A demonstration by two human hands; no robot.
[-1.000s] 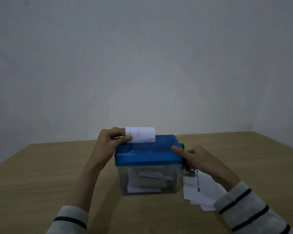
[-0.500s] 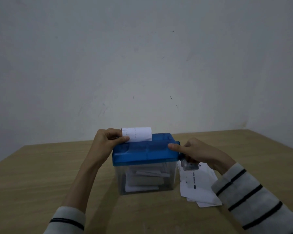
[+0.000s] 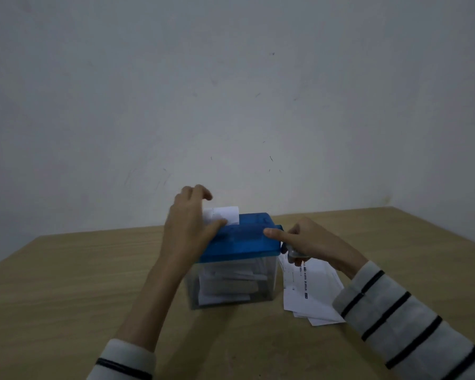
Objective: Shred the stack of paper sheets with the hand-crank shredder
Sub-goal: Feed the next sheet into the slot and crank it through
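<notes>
A small hand-crank shredder (image 3: 237,259) stands on the pale wood-grain counter (image 3: 66,283), a little right of the middle. It has a translucent blue plastic lid (image 3: 244,239) seated on a clear plastic bin (image 3: 231,283). Inside the bin lie white pieces of cut paper (image 3: 225,286), piled loosely and filling roughly the lower half — the blur makes single strips hard to pick out.

A white paper sheet (image 3: 225,214) stands upright out of the far left part of the lid, its lower edge going down into the top. The left hand (image 3: 189,223) is at the left end of the lid: the thumb lies against the near face of the sheet at its foot, while the fingers are raised and loosely curled above and behind the sheet's left edge, not clearly touching it.

The right hand (image 3: 305,239) is at the right end of the lid. Its forefinger lies straight along the lid's top edge, pointing left, and the other fingers are curled around a grey crank handle (image 3: 295,252) at the shredder's right side.

Just right of the bin, partly under the right hand and wrist, a loose stack of white printed paper sheets (image 3: 310,297) lies flat on the counter, fanned a little at its near edge. Both forearms wear grey sleeves with dark stripes.
</notes>
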